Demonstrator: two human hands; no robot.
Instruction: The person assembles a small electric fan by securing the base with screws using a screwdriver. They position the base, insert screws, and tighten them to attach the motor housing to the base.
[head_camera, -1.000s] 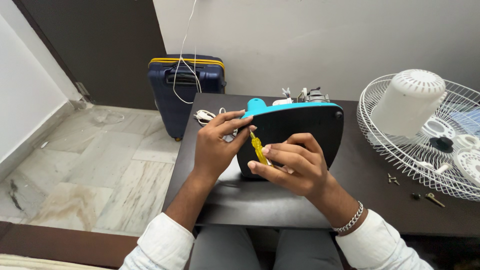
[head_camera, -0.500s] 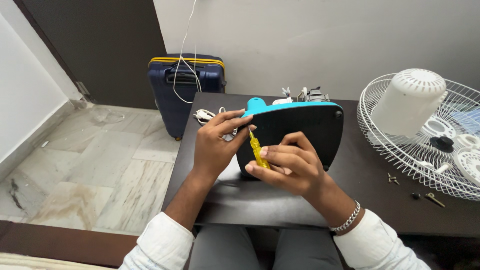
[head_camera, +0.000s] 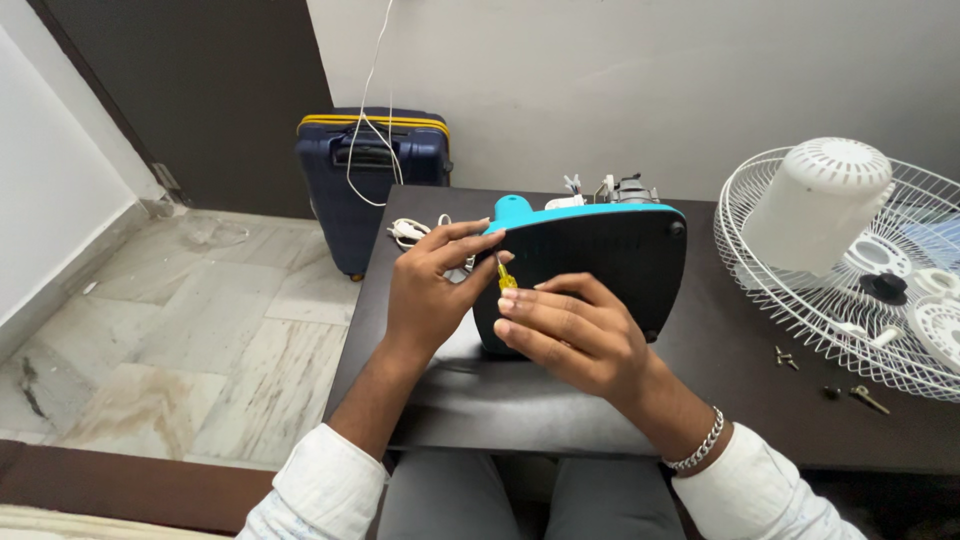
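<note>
- Head view, left to right; dark table (head_camera: 500, 420) carries the work, marble floor to its left.
- Navy suitcase (head_camera: 372, 180) with a yellow top trim stands on the floor, beyond the table's far left corner. A white cord (head_camera: 372, 90) hangs down the wall over it.
- White cable bundle (head_camera: 408, 232) lies at the table's far left corner, just behind the left hand.
- Left hand (head_camera: 428, 290): fingers extended and slightly spread, fingertips pressed on the upper left edge of the fan base (head_camera: 600, 265). It steadies the base; nothing is enclosed in the hand.
- Fan base: dark flat underside faces the camera, teal rim along the top, tipped up on its edge near the table's middle, toward the left half.
- Yellow screwdriver (head_camera: 506, 279): only a short length of handle shows above the right hand; shaft points up to the base's upper left area, close to the left fingertips.
- Right hand (head_camera: 565, 335): fingers curled around the screwdriver handle, covering most of it; metal bracelet on the wrist.
- Motor parts (head_camera: 620, 188) with wires show behind the base at the far edge.
- White wire fan guard (head_camera: 800, 300) lies at the table's right side, with a white domed motor cover (head_camera: 825, 205) resting on it.
- Small screws (head_camera: 785, 356) lie just beside the guard's near rim, toward the right front.
</note>
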